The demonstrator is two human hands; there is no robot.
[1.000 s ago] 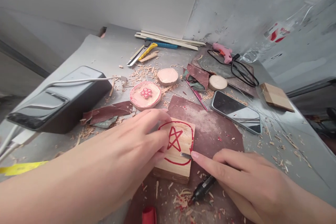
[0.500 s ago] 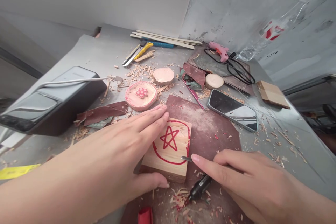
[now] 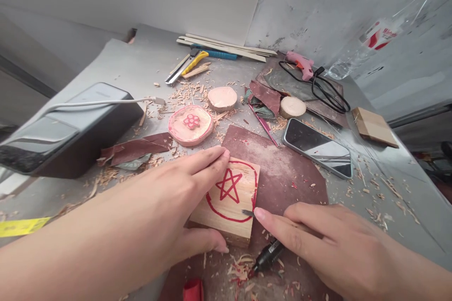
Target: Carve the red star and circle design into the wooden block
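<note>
A pine block lies on a sheet of worn brown sandpaper, with a red star and a rounded red outline drawn on its top. My left hand grips the block, fingers on its top and thumb on its near edge. My right hand holds a small carving gouge, whose steel tip rests on the block near the red outline. The tool's handle is mostly hidden by my fingers. Just below my right hand lies a black marker.
Wood shavings lie scattered over the grey bench. A black power bank stands at left, a smartphone at right. Farther back are carved wooden discs, a pink glue gun and a yellow utility knife.
My left hand has slid from the top of the block to grip it, with the thumb now on the near edge. The block has turned slightly, and the gouge tip still rests on it.
</note>
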